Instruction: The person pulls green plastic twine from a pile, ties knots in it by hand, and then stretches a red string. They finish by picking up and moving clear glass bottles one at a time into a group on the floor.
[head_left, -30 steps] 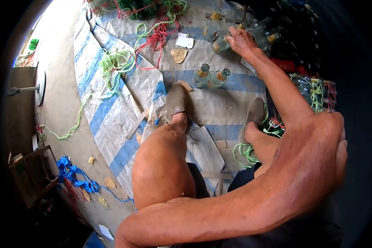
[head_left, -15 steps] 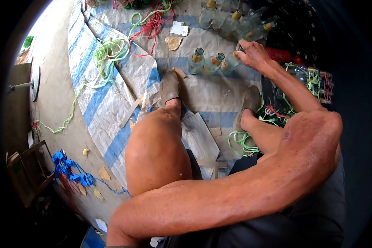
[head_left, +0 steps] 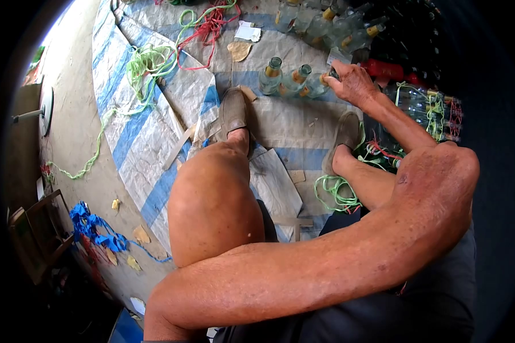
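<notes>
My right hand (head_left: 355, 83) reaches to the upper right, its fingers closed round the neck of a clear glass bottle (head_left: 313, 88). The fingers partly hide the bottle's top. Two more open glass bottles (head_left: 269, 80) with yellowish neck labels stand in a row to its left. Behind my hand, several similar bottles (head_left: 332, 31) are grouped close together. A bare limb (head_left: 303, 274) crosses the lower view above my legs. My left hand is not in sight.
A striped tarp (head_left: 154, 137) covers the floor under my shoes. Green string (head_left: 149, 66) and red string (head_left: 212, 28) lie tangled on it. Blue ribbon (head_left: 97, 228) lies lower left. String-tied bottles (head_left: 423, 111) sit at right, beside a red object (head_left: 383, 70).
The view has shifted slightly, moving the floor things a little up and left. My right hand stays at the same bottle, which remains in the row.
</notes>
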The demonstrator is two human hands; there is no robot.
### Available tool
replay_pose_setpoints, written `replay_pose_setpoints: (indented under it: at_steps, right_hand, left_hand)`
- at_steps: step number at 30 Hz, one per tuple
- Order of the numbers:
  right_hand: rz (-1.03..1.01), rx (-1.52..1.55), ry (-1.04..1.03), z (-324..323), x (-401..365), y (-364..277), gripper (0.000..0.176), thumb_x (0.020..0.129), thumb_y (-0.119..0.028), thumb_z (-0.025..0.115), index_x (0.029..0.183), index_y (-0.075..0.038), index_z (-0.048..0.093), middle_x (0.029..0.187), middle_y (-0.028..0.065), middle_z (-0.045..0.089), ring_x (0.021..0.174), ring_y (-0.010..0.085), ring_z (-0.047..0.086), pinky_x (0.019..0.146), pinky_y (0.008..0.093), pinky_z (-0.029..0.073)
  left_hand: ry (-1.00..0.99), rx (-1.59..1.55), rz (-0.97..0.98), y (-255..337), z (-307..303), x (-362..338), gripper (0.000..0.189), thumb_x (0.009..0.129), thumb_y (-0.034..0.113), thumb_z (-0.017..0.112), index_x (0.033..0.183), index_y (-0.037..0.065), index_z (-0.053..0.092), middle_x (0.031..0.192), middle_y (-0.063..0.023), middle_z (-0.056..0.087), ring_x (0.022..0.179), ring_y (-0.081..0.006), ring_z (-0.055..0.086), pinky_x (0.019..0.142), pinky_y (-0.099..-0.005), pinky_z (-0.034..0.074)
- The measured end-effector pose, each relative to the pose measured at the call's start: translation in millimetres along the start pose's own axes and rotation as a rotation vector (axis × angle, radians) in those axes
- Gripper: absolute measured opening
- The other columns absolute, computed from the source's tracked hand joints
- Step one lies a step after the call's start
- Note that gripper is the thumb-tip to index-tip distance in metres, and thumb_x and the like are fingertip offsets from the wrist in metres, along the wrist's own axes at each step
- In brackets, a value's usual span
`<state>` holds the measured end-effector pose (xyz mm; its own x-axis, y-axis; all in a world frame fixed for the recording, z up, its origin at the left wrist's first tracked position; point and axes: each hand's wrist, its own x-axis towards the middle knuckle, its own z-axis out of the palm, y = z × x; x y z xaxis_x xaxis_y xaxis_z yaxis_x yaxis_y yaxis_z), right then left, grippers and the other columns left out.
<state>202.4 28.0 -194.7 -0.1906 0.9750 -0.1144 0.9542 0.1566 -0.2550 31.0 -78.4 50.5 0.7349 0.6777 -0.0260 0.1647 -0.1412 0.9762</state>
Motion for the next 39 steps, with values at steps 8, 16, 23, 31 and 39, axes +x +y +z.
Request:
replay_pose_setpoints:
  at_steps: [8,16,23,31,39]
  right_hand:
    - [0.043,0.001,-0.057,-6,-2,-13,0.036,0.090,-0.035,0.070,0.094,0.000,0.059,0.084,0.0271,0.069,0.085,0.0490,0.068,0.074,0.0543,0.053]
    - [-0.022,0.042,-0.039,-9,-7,-13,0.036,0.088,-0.033,0.072,0.095,0.000,0.059,0.088,0.0284,0.069,0.090,0.0492,0.068,0.079,0.0539,0.054]
    - [-0.024,-0.019,-0.115,-23,-6,-15,0.044,0.090,-0.038,0.075,0.102,0.001,0.059,0.090,0.0267,0.069,0.090,0.0473,0.067,0.077,0.0519,0.053]
    - [0.041,0.006,0.096,-43,38,20,0.041,0.093,-0.037,0.071,0.109,-0.001,0.061,0.101,0.0293,0.069,0.100,0.0498,0.066,0.087,0.0552,0.053]
    - [0.172,-0.112,0.246,-41,123,50,0.055,0.094,-0.031,0.069,0.140,-0.006,0.050,0.126,0.0320,0.059,0.115,0.0524,0.059,0.096,0.0550,0.050]
  left_hand:
    - [0.026,0.014,0.029,-5,29,14,0.017,0.074,0.016,0.080,0.072,0.006,0.066,0.071,-0.0023,0.060,0.059,-0.0188,0.056,0.057,-0.0345,0.046]
    - [0.024,0.406,0.225,4,-12,-9,0.012,0.077,0.009,0.071,0.081,-0.001,0.067,0.066,-0.0161,0.060,0.059,-0.0267,0.060,0.055,-0.0366,0.045]
    - [0.070,0.315,0.243,1,-8,-12,0.014,0.078,0.009,0.070,0.084,-0.002,0.065,0.071,-0.0180,0.060,0.064,-0.0302,0.062,0.058,-0.0391,0.046]
    - [0.213,0.072,0.283,4,-5,-11,0.016,0.080,0.009,0.070,0.087,-0.003,0.062,0.075,-0.0201,0.059,0.070,-0.0343,0.064,0.062,-0.0419,0.048]
    - [0.274,-0.213,0.303,0,-24,-21,0.019,0.084,0.009,0.069,0.093,-0.005,0.058,0.084,-0.0220,0.061,0.078,-0.0395,0.066,0.071,-0.0476,0.050]
